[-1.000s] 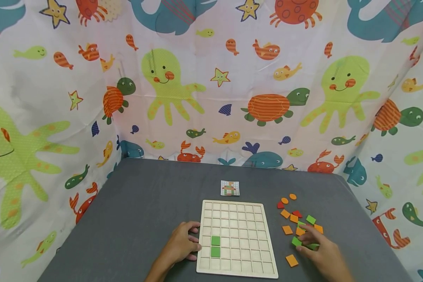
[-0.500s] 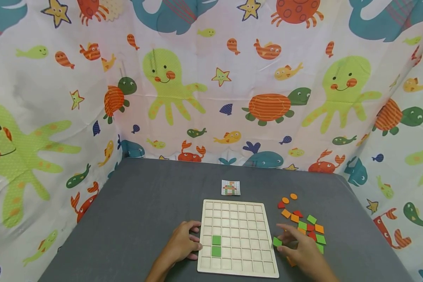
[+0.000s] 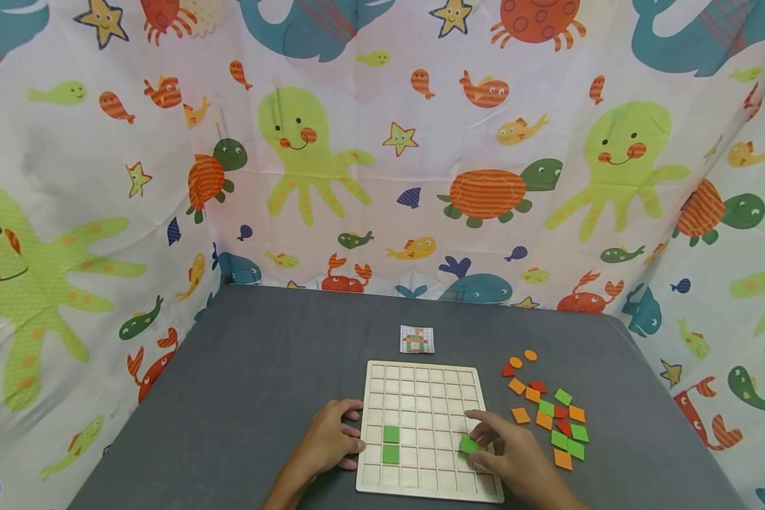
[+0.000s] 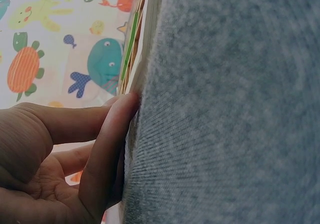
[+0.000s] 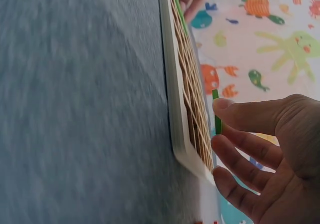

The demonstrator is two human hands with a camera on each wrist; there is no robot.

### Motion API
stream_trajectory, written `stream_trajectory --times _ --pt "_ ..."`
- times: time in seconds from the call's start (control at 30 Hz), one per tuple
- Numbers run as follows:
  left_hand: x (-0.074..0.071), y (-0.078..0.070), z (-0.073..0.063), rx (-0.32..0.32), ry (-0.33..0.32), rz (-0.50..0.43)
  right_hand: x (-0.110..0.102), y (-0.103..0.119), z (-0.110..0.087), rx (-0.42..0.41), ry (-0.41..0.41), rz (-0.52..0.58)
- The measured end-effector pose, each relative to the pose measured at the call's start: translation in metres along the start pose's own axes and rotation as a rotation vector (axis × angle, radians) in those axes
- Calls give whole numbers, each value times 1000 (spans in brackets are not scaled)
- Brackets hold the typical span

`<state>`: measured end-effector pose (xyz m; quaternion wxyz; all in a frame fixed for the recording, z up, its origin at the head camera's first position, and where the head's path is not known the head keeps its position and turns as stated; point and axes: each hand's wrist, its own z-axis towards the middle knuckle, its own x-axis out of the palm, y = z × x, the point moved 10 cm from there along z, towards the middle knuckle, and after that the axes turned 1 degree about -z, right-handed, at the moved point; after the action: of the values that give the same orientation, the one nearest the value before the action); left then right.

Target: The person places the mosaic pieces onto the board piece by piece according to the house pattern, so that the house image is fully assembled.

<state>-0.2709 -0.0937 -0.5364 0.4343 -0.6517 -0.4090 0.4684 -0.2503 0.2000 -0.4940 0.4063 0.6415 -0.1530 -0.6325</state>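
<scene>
The wooden grid board (image 3: 421, 485) lies on the grey cloth. Two green square tiles (image 3: 391, 444) sit one above the other in its left part. My left hand (image 3: 328, 439) rests on the table at the board's left side, its thumb and fingertips touching the edge; in the left wrist view the fingers (image 4: 107, 139) meet that edge. My right hand (image 3: 516, 453) pinches a green square tile (image 3: 468, 444) above the right part of the grid. In the right wrist view this tile (image 5: 218, 115) stands edge-on between thumb and fingers, apart from the board.
Right of the board, orange, green and red tiles (image 3: 562, 460) lie loosely scattered, with two orange round pieces (image 3: 530, 355) at the far end. Behind the board is a small card (image 3: 417, 340) with a coloured grid pattern. A sea-animal curtain (image 3: 382, 234) surrounds the table.
From the scattered tiles, my right hand has carried a green tile leftward over the board. My left hand has stayed at the board's edge.
</scene>
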Motion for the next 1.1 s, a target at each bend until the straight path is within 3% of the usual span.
stream_trajectory --times 0.1,0.27,0.43,0.73,1.1 --pt "0 0 0 3 -2 1 8 9 2 -41 30 24" --pt "-1 0 0 5 -4 -2 25 18 7 -41 95 41" --pt "-1 -1 -1 11 0 -8 35 32 7 -134 95 37" --pt "-1 0 -1 1 -1 -11 57 42 11 -87 208 128" --pt "0 -2 0 -1 -1 -8 74 60 12 -160 268 149"
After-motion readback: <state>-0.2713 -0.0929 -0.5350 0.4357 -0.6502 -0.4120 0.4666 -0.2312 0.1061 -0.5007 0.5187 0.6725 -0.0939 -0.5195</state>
